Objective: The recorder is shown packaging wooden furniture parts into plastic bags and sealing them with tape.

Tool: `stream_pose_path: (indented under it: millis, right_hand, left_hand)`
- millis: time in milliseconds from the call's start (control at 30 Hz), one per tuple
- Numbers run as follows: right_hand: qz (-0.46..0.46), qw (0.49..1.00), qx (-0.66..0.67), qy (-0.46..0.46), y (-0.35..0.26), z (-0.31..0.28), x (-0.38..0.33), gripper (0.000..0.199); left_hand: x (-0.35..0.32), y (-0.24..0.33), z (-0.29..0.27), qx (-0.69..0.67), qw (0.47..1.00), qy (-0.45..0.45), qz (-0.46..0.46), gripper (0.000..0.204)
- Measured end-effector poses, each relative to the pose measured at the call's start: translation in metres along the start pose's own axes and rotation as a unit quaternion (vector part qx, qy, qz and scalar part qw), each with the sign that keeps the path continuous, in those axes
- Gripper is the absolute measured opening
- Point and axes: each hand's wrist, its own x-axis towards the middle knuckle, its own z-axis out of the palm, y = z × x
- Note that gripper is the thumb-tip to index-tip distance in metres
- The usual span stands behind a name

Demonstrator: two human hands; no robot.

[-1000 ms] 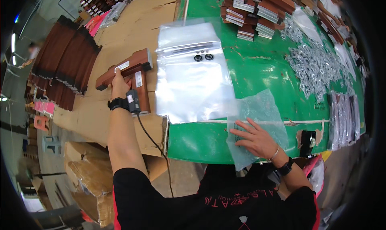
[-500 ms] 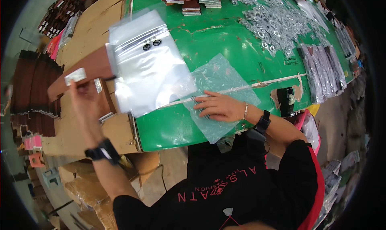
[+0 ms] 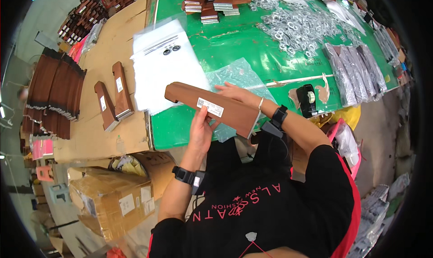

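Note:
My left hand (image 3: pixel 201 129) grips a long brown wood-look piece (image 3: pixel 237 118) with a white label (image 3: pixel 210 107) on its face. The piece is tilted across the front edge of the green tabletop, one end notched. Behind it, my right hand (image 3: pixel 237 93) lies with fingers stretched out over a clear plastic bag (image 3: pixel 241 73); the piece hides part of that hand. A stack of clear bags (image 3: pixel 167 73), with two black rings (image 3: pixel 172 50) on top, rests to the left. Two more labelled brown pieces, a nearer one (image 3: pixel 104 106) and a farther one (image 3: pixel 122 91), lie on the cardboard.
A tall stack of brown pieces (image 3: pixel 54 91) stands at the left. More lie stacked at the back (image 3: pixel 209 14). Clear plastic-wrapped rings (image 3: pixel 297 27) are heaped at the far right, near bagged pieces (image 3: pixel 354 73). A black tape dispenser (image 3: pixel 308 101) sits by the front edge.
My left hand has brought the brown piece rightward from the cardboard to in front of my right hand. My right hand stays on the clear bag, its fingers stretched out.

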Motion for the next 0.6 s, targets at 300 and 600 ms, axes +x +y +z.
stream_pose_path:
  millis: [300, 600]
  right_hand:
    - [0.281, 0.954, -0.101, -0.029, -0.135, -0.04, 0.028, 0.089]
    - [0.326, 0.929, -0.166, 0.051, -0.115, -0.029, 0.037, 0.086]
  left_hand:
    - [0.002, -0.007, 0.016, 0.062, 0.993, 0.077, 0.058, 0.049]
    - [0.005, -0.013, 0.027, 0.075, 0.987, 0.106, 0.098, 0.052]
